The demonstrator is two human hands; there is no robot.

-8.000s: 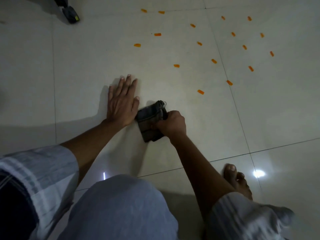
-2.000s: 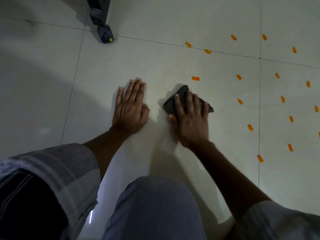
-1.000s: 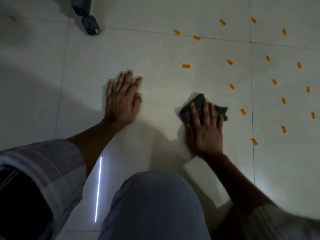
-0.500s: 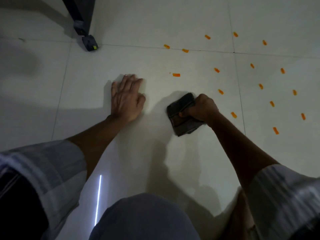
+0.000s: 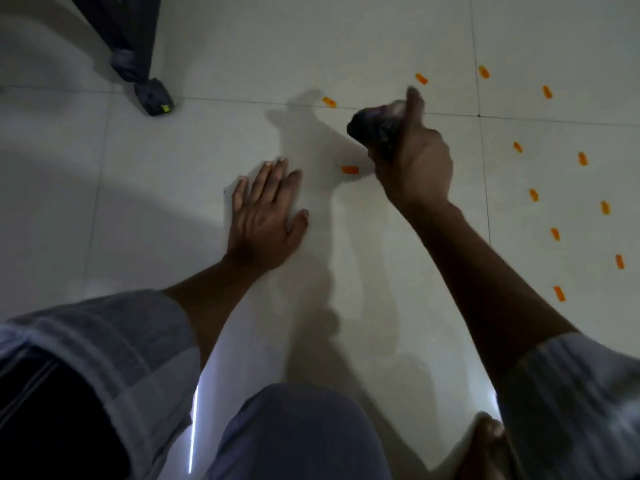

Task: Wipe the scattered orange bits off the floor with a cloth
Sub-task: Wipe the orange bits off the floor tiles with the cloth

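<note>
Currently the right hand [image 5: 414,164] is gripping a bunched dark cloth [image 5: 375,128], its fingers [image 5: 391,174] closed around the wad and the thumb sticking up; the hand is blurred, and the cloth appears to be lifted off the floor [image 5: 381,39], though contact cannot be confirmed. The left hand [image 5: 265,220] is lying flat, palm down, fingers spread open and holding nothing, bracing the person's weight.

Progress is judged early. The tile directly in front of the knee [image 5: 298,431] is showing no orange bits, but at least 12 are remaining in view. 1 orange bit [image 5: 350,170] is lying just beside the right hand, between the 2 hands. Another [image 5: 329,102] is sitting by the grout line ahead of the cloth. 2 more [image 5: 421,79] are lying beyond it, and a scattered band [image 5: 555,234] is running down the right side, well apart from the cloth. Most of the wiping is therefore still to be done, likely starting with the nearest piece.

The floor is pale, glossy tile with thin dark grout lines; it is throwing back bright glare near the knee and carrying strong shadows of both arms. Lighting is dim. A dark furniture or stand leg [image 5: 138,53] with a capped foot is standing at the upper left, well clear of the work area. A bare foot [image 5: 485,441] is showing at the bottom right.
</note>
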